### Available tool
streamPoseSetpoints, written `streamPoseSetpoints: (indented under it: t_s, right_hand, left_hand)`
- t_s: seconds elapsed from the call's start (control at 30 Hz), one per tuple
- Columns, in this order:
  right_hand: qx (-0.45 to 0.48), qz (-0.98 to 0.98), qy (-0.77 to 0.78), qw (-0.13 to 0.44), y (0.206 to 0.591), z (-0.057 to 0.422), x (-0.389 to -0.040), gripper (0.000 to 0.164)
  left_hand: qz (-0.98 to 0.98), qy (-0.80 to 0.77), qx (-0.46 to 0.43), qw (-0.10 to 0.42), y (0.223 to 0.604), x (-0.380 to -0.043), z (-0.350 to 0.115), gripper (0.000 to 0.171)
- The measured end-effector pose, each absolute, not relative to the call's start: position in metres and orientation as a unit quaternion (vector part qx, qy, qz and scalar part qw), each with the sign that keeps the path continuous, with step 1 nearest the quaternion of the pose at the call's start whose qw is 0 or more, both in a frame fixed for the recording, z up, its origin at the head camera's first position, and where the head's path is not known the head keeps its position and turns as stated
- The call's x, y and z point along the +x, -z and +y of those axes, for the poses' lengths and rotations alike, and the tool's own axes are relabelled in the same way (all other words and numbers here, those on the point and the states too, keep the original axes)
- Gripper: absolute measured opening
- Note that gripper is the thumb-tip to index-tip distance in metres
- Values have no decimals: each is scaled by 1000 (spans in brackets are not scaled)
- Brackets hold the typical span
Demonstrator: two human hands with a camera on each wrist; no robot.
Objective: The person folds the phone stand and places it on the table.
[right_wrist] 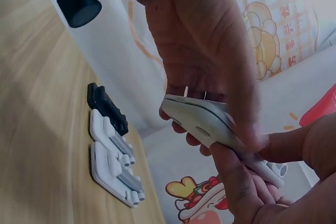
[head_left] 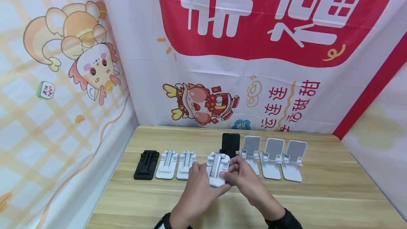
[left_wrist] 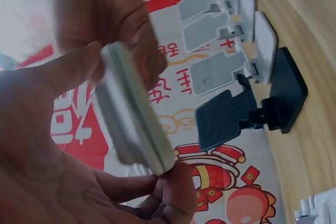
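Note:
A white folded phone stand [head_left: 218, 169] is held up above the table between both hands. My left hand [head_left: 199, 189] grips it from the left side, its thumb along the near edge. On the right side, my right hand [head_left: 246, 180] pinches the stand with the thumb on its face. Seen in the left wrist view, the stand [left_wrist: 134, 111] is edge-on and slightly blurred. In the right wrist view the flat base of the stand [right_wrist: 202, 121] shows, with fingers of both hands around it.
Left on the wooden table [head_left: 152, 204] lie a black folded stand [head_left: 146, 165] and two white folded ones [head_left: 166, 165]. Behind and to the right stand a black unfolded stand [head_left: 230, 143] and three white unfolded ones [head_left: 273, 154]. Printed cloth [head_left: 143, 63] hangs behind the table.

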State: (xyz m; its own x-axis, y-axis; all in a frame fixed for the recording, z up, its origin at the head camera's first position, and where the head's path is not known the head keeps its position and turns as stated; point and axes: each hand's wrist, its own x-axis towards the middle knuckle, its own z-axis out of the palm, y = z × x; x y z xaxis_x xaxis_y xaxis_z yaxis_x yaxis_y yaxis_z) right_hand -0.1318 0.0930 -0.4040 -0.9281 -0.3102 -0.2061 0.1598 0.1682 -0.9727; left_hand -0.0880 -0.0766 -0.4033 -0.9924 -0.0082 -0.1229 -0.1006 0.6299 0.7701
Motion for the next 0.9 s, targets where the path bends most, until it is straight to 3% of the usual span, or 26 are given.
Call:
streamPoseSetpoints:
  t_s: [0.1, 0.27, 0.53, 0.73, 0.9]
  right_hand:
    - [-50, 749, 637, 177, 404, 91, -133, 44]
    - [-68, 759, 624, 171, 406, 92, -134, 45]
    - [-63, 781, 600, 163, 408, 97, -137, 46]
    - [-61, 784, 591, 179, 408, 99, -136, 50]
    - [-59, 807, 571, 140, 408, 103, -144, 45]
  left_hand:
    - [911, -409, -36, 40, 409, -93, -75, 94]
    - [909, -415, -50, 8, 428, -112, -84, 83]
    - [922, -366, -127, -8, 477, -165, -81, 84]
    - [936, -319, -139, -48, 504, -185, -77, 63]
    - [948, -279, -122, -90, 518, -188, -71, 52]
